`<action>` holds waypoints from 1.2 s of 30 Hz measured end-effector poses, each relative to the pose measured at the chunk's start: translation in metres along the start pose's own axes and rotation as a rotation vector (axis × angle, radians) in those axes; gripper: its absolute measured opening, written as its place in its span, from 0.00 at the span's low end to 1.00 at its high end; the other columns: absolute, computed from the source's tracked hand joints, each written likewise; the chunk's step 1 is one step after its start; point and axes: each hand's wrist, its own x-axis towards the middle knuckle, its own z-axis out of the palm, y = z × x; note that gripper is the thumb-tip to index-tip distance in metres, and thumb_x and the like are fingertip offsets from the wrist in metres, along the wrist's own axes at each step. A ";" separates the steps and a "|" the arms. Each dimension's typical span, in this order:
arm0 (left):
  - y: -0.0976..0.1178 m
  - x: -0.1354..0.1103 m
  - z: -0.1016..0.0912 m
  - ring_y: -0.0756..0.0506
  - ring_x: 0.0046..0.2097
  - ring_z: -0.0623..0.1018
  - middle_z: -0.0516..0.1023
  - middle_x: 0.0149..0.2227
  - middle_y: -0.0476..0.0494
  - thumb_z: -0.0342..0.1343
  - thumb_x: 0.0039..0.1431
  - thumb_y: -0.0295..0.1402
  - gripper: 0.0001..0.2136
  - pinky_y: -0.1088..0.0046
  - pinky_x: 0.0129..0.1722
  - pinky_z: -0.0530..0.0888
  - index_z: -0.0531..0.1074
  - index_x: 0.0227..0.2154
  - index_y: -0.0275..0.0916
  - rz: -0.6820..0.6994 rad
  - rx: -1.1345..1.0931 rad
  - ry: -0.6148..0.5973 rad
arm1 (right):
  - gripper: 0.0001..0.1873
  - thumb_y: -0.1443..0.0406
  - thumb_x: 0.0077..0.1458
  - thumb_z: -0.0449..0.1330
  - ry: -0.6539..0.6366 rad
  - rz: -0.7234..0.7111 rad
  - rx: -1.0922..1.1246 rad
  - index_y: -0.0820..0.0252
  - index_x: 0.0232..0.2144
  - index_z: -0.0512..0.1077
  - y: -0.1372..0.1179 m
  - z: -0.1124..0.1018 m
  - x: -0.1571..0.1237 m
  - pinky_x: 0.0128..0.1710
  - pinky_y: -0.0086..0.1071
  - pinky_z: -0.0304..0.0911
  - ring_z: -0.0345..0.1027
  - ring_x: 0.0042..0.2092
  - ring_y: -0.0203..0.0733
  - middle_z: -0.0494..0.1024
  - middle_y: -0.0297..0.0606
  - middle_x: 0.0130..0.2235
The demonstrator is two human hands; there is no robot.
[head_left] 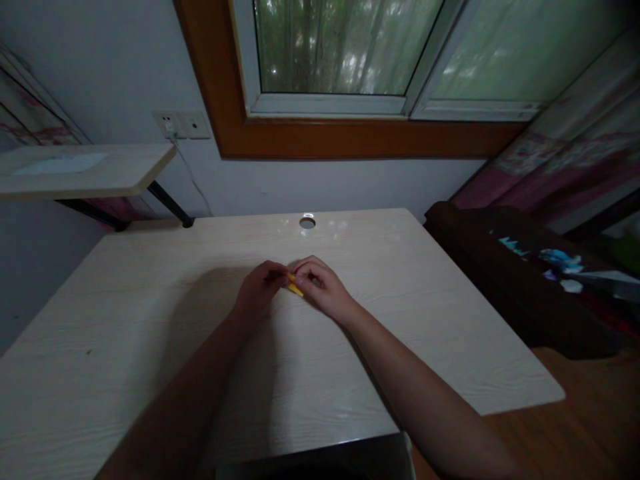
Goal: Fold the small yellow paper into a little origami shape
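A small, flat yellow piece point(296, 290) sits between my two hands above the middle of the table. It may be folded paper, but its kind is too small to make out. My left hand point(259, 288) pinches its left end between thumb and fingers. From the other side, my right hand point(323, 285) is closed on it, thumb and index finger pressed together. The fingers cover part of the piece, while its lower tip shows below them. Both hands stay close together, low over the pale wooden table point(390, 347).
A round cable hole point(307, 223) lies near the table's back edge. At left, a raised shelf point(90, 170) stands on black legs. The wall socket point(181, 125) has a white cable. Beyond the right edge is a dark brown seat point(490, 260) with blue and white items.
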 end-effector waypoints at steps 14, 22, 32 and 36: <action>0.001 0.005 0.000 0.51 0.30 0.73 0.72 0.34 0.46 0.61 0.57 0.36 0.06 0.74 0.30 0.72 0.75 0.32 0.39 0.071 -0.145 -0.126 | 0.16 0.52 0.62 0.56 -0.042 0.025 0.088 0.57 0.31 0.72 0.004 -0.005 0.000 0.48 0.39 0.65 0.69 0.45 0.42 0.73 0.41 0.41; 0.003 0.002 0.000 0.52 0.30 0.72 0.74 0.31 0.48 0.61 0.57 0.38 0.09 0.76 0.30 0.70 0.73 0.32 0.37 -0.003 -0.189 -0.179 | 0.14 0.54 0.60 0.59 -0.071 0.084 0.312 0.57 0.30 0.73 0.009 -0.002 0.000 0.48 0.39 0.62 0.67 0.46 0.43 0.71 0.40 0.42; -0.003 -0.003 0.006 0.49 0.38 0.78 0.77 0.36 0.48 0.67 0.51 0.34 0.14 0.72 0.40 0.76 0.71 0.39 0.40 0.016 -0.235 -0.063 | 0.10 0.58 0.59 0.62 -0.073 0.192 0.476 0.58 0.29 0.73 0.014 0.001 -0.002 0.50 0.39 0.59 0.65 0.48 0.44 0.71 0.40 0.43; -0.003 -0.004 0.003 0.49 0.38 0.78 0.77 0.37 0.47 0.63 0.56 0.34 0.09 0.72 0.40 0.76 0.73 0.39 0.40 0.064 -0.072 -0.103 | 0.11 0.58 0.58 0.62 -0.085 0.229 0.496 0.58 0.29 0.74 0.016 0.002 -0.002 0.49 0.39 0.60 0.66 0.47 0.44 0.71 0.40 0.43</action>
